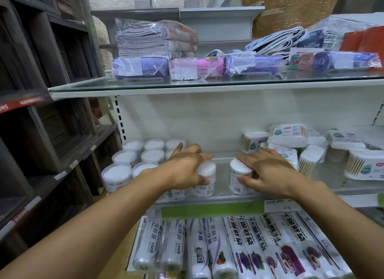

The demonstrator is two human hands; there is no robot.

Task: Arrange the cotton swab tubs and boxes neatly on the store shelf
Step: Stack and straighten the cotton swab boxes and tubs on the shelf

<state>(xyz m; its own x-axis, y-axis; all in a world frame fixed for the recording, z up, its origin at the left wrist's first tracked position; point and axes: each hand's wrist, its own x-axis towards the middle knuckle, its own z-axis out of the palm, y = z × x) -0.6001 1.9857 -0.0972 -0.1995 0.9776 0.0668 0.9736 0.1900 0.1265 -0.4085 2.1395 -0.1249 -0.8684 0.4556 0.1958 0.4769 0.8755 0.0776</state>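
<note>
Left hand [185,168] grips tub [205,176]; right hand [268,171] another

tubs [116,174]: clear, white swabs inside
boxes [287,135]: white, tan stick ends, teal-and-red labels
shelf [207,120]: white back panel, green price strip
rolls [249,247]: white, purple fruit print, black lettering
packs [141,67]: purple and pink under clear wrap
towels [145,39]: white-grey, orange patches
rack [41,91]: dark brown, red tags

Two bare forearms — no sleeves, no rings
</note>
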